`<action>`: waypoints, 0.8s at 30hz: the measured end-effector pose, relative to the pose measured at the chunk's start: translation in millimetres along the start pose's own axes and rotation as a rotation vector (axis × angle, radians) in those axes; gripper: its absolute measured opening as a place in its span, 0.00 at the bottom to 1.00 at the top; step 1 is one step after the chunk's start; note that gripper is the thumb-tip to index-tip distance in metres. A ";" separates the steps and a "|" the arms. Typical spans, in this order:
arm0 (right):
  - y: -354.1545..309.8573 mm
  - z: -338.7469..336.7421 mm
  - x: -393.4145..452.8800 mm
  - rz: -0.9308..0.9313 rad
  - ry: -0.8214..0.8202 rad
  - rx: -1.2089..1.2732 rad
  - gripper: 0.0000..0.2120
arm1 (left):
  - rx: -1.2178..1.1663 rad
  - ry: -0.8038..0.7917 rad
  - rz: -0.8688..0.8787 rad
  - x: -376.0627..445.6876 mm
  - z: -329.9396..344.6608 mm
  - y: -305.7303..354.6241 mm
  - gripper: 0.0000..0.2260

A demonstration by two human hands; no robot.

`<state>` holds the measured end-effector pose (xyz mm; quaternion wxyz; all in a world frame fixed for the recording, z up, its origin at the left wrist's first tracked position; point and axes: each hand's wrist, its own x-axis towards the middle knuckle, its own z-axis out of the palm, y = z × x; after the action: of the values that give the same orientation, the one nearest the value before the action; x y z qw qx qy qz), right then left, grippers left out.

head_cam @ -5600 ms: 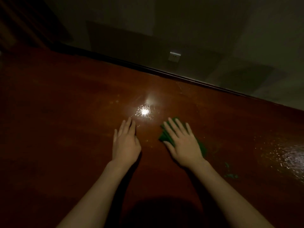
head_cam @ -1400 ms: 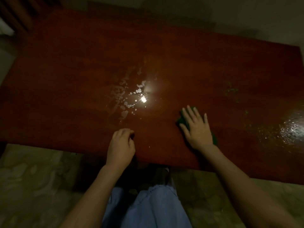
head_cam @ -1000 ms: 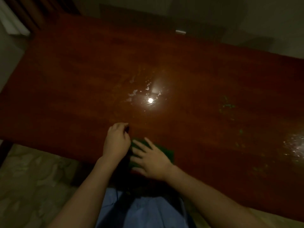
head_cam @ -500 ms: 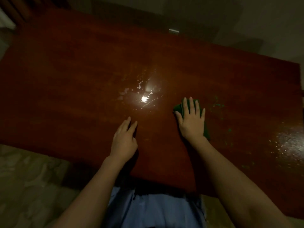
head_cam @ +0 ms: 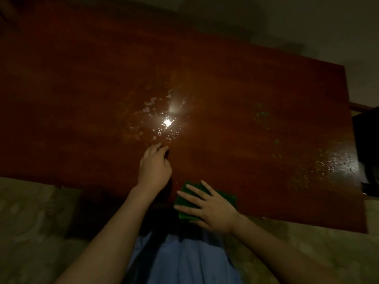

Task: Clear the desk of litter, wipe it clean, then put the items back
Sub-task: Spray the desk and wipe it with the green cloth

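A dark red wooden desk (head_cam: 82, 99) fills the view, wet and shiny in the middle where a light glares. My right hand (head_cam: 209, 206) lies flat with spread fingers on a folded green cloth (head_cam: 229, 198) at the desk's near edge, pressing it down. My left hand (head_cam: 153, 167) rests on the desk just left of it, its fingers curled under and holding nothing. Small green specks (head_cam: 261, 114) lie on the right part of the desk.
Water droplets (head_cam: 336, 162) glisten near the desk's right end. A dark object (head_cam: 367, 144) stands just beyond that end. Pale patterned floor (head_cam: 30, 222) shows below the near edge, and my blue trousers (head_cam: 184, 261) are at the bottom.
My right hand has pulled the green cloth back from mid-desk to the near edge. My left hand's fingers have curled under since half a second ago.
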<state>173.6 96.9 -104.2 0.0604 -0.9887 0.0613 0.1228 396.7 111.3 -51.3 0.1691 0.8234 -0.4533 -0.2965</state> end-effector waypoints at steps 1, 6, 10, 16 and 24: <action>6.9 2.3 -15.3 -0.012 -0.012 -0.022 0.27 | -0.001 -0.006 0.003 -0.6 1.4 1.8 0.20; 64.0 -2.6 -57.0 0.437 0.005 0.153 0.26 | 0.002 -0.013 -0.027 1.8 3.3 11.0 0.20; 127.0 -22.4 -27.9 0.943 0.063 0.273 0.28 | -0.012 -0.026 -0.005 12.4 9.0 31.9 0.20; 183.6 -57.3 72.6 0.991 0.055 0.269 0.29 | -0.015 -0.036 -0.002 27.7 17.6 57.9 0.21; 131.8 -24.1 10.2 0.302 -0.011 0.143 0.27 | 0.010 -0.014 -0.007 83.8 22.1 98.6 0.21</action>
<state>171.2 -37.3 -97.3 0.1116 -0.9608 0.2172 0.1311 353.5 -12.3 -42.3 0.1609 0.8237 -0.4531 -0.3005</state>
